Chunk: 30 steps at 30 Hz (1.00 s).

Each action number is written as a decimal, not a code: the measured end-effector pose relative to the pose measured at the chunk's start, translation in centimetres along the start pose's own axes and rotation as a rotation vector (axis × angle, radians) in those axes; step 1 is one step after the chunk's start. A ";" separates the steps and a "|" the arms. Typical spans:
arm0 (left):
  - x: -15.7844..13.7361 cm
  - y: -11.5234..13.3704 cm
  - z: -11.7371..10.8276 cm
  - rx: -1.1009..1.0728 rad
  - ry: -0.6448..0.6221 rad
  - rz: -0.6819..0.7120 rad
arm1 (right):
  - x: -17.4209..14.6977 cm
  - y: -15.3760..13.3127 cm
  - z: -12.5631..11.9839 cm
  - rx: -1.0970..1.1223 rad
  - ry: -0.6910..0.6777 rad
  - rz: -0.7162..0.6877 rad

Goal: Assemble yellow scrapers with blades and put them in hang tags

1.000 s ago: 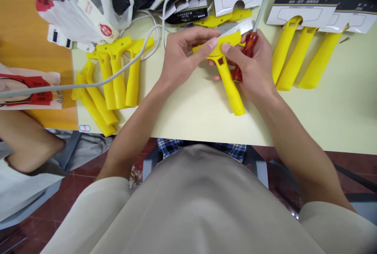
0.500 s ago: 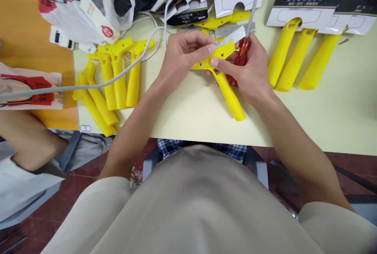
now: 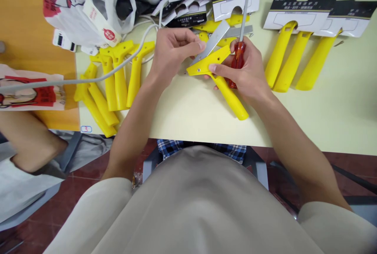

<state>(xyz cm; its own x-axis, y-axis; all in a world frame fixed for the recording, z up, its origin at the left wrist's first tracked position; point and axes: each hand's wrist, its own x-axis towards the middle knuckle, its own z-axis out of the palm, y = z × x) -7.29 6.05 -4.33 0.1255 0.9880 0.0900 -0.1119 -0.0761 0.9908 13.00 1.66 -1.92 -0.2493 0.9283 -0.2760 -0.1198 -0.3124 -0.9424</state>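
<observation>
My right hand [image 3: 247, 67] is closed around a yellow plastic scraper [image 3: 229, 92] and a screwdriver with a clear red handle [image 3: 239, 59], its shaft pointing up and away. The scraper's grip slants down toward the table edge. A flat metal blade [image 3: 217, 38] sticks out at an angle from the scraper's head. Pinched at the blade's left edge is my left hand [image 3: 172, 51], thumb against the metal; its other fingertips are partly hidden. A small screw shows at the left tip of the scraper head.
Several yellow handles [image 3: 110, 85] lie at the left. On the right are yellow scrapers [image 3: 281, 55] in black-and-white cards [image 3: 302, 10]. More cards and scraper parts lie behind my hands. A grey cable [image 3: 106, 83] crosses the left side by a plastic bag [image 3: 70, 10]. Another person's arm [image 3: 29, 140] is at far left.
My left hand has shifted left, off the scraper head. The blade now stands out farther, swung up from the head. My right hand still holds the scraper and screwdriver.
</observation>
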 end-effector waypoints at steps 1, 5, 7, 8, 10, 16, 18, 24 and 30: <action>0.1 0.0 -0.2 0.016 -0.004 0.010 | 0.0 0.0 -0.1 0.005 -0.014 0.000; 0.2 0.3 -1.0 0.083 -0.100 -0.017 | -0.2 -0.1 -0.3 0.008 -0.084 0.008; 0.4 0.4 -1.5 0.095 -0.142 -0.038 | -0.4 -0.3 -0.3 0.002 -0.098 0.018; 0.5 0.4 -1.8 0.098 -0.158 -0.040 | -0.4 -0.3 -0.3 -0.001 -0.102 0.025; 0.9 0.0 -2.4 0.114 -0.188 -0.048 | -0.4 -0.3 -0.3 -0.009 -0.111 0.029; 1.9 -1.6 -3.9 0.160 -0.227 -0.080 | -0.2 0.1 -0.6 -0.008 -0.150 -0.003; 1.8 -1.6 -4.2 0.150 -0.218 -0.062 | -0.2 0.1 -0.7 0.001 -0.157 -0.002; 2.2 -2.6 -4.7 0.105 -0.245 -0.102 | -0.2 -0.1 -0.8 -0.003 -0.175 0.021; 2.0 -2.5 -4.5 0.181 -0.216 -0.102 | 0.0 0.1 -1.1 -0.028 -0.155 0.020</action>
<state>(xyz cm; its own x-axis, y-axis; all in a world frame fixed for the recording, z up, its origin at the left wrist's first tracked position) -11.19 8.86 -7.04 0.3356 0.9419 -0.0109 0.0877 -0.0197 0.9960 14.01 1.82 -2.25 -0.3968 0.8790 -0.2643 -0.0867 -0.3225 -0.9426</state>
